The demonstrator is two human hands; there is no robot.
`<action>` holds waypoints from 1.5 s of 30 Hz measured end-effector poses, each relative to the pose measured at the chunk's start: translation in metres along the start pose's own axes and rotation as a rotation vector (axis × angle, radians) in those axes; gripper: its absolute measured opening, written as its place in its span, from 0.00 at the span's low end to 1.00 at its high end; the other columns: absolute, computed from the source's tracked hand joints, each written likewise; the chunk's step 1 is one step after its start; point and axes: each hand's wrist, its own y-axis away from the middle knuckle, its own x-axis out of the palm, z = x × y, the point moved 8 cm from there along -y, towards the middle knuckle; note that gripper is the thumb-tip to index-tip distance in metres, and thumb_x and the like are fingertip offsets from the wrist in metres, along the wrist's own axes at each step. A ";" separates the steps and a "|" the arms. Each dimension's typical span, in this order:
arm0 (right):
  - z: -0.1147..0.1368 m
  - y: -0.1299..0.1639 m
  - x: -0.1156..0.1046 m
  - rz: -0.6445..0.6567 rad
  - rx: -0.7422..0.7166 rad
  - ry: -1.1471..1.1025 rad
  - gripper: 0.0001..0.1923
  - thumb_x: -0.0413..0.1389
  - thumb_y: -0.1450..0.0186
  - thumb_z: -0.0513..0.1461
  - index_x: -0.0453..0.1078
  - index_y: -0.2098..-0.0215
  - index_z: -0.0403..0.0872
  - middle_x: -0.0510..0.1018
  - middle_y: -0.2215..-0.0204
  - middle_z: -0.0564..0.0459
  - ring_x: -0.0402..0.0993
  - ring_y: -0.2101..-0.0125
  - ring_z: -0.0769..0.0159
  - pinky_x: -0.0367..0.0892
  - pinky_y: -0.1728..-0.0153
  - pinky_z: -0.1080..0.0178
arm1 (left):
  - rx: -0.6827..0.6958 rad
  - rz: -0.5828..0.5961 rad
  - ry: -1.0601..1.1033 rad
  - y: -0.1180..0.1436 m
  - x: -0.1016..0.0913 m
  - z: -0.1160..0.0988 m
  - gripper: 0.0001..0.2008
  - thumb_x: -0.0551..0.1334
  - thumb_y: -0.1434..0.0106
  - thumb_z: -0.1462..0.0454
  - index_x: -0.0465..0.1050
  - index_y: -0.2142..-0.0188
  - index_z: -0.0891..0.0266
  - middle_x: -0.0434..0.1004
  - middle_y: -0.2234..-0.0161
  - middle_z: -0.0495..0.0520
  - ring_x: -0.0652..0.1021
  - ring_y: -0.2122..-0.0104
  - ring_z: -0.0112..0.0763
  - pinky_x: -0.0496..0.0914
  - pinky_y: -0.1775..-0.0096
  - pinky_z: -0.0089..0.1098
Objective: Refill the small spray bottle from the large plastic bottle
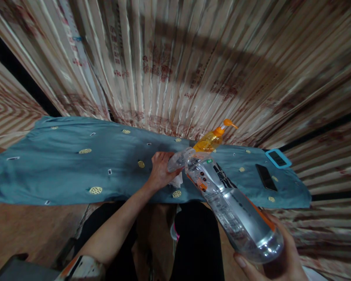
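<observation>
My right hand (283, 253) is wrapped round the base of a large clear plastic bottle (236, 207) with a silver and orange label. The bottle is tilted, its neck pointing away from me to the upper left. My left hand (160, 169) is closed on a small clear plastic cup (179, 159), which meets the bottle's mouth end in view; whether they touch I cannot tell. A crumpled white tissue (177, 180) shows just below my left hand. Behind the cup stands an orange pump bottle (209, 141) with yellowish liquid inside.
A blue-green cloth with yellow pineapple prints (64, 164) covers the long narrow table. On its right end lie a dark phone (266, 177) and a blue-framed device (277, 158). A pleated patterned curtain (163, 78) hangs close behind. My legs (197, 242) are under the near edge.
</observation>
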 end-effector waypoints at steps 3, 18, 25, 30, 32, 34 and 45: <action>0.005 0.000 0.000 -0.009 -0.014 0.024 0.51 0.68 0.48 0.59 0.59 0.34 0.47 0.69 0.42 0.38 0.61 0.37 0.34 0.47 0.35 0.31 | -0.003 0.004 -0.003 0.000 0.000 0.000 0.23 0.70 0.42 0.54 0.71 0.50 0.59 0.76 0.53 0.57 0.72 0.49 0.48 0.64 0.46 0.48; 0.003 0.000 0.000 0.027 -0.020 0.032 0.50 0.68 0.47 0.57 0.57 0.33 0.49 0.69 0.41 0.40 0.65 0.39 0.38 0.55 0.36 0.36 | -0.002 -0.004 0.009 0.000 -0.001 0.000 0.23 0.69 0.42 0.54 0.71 0.50 0.58 0.77 0.54 0.57 0.72 0.50 0.48 0.64 0.46 0.48; 0.006 0.001 0.001 0.012 -0.004 0.027 0.50 0.68 0.48 0.58 0.59 0.34 0.49 0.70 0.41 0.40 0.65 0.39 0.38 0.53 0.36 0.37 | -0.003 0.000 0.008 0.000 -0.002 -0.001 0.23 0.70 0.42 0.54 0.71 0.50 0.59 0.77 0.54 0.56 0.72 0.50 0.48 0.64 0.46 0.48; 0.006 0.000 0.001 0.002 -0.018 0.027 0.49 0.68 0.48 0.58 0.60 0.34 0.50 0.70 0.41 0.41 0.66 0.40 0.39 0.56 0.36 0.39 | -0.008 0.009 0.008 0.000 -0.002 -0.001 0.23 0.70 0.42 0.54 0.71 0.50 0.58 0.77 0.53 0.56 0.72 0.50 0.48 0.64 0.46 0.48; 0.005 0.000 0.001 0.002 -0.014 0.024 0.49 0.69 0.48 0.58 0.61 0.35 0.49 0.70 0.41 0.40 0.67 0.40 0.39 0.57 0.37 0.39 | -0.008 0.012 0.006 0.000 -0.002 -0.001 0.23 0.70 0.42 0.54 0.71 0.50 0.58 0.76 0.53 0.56 0.72 0.50 0.48 0.65 0.46 0.48; 0.003 0.000 0.001 0.010 -0.003 0.001 0.50 0.69 0.49 0.57 0.60 0.35 0.49 0.69 0.41 0.39 0.65 0.39 0.38 0.55 0.36 0.37 | -0.007 0.007 0.004 0.000 -0.002 -0.002 0.22 0.70 0.42 0.54 0.71 0.50 0.58 0.76 0.54 0.56 0.72 0.50 0.48 0.65 0.46 0.48; -0.015 -0.003 -0.006 0.023 -0.081 0.047 0.48 0.69 0.47 0.54 0.59 0.34 0.49 0.70 0.41 0.40 0.67 0.40 0.39 0.58 0.37 0.38 | -0.007 -0.004 0.010 -0.001 -0.002 -0.001 0.22 0.70 0.42 0.54 0.72 0.50 0.59 0.76 0.54 0.56 0.72 0.50 0.49 0.65 0.46 0.49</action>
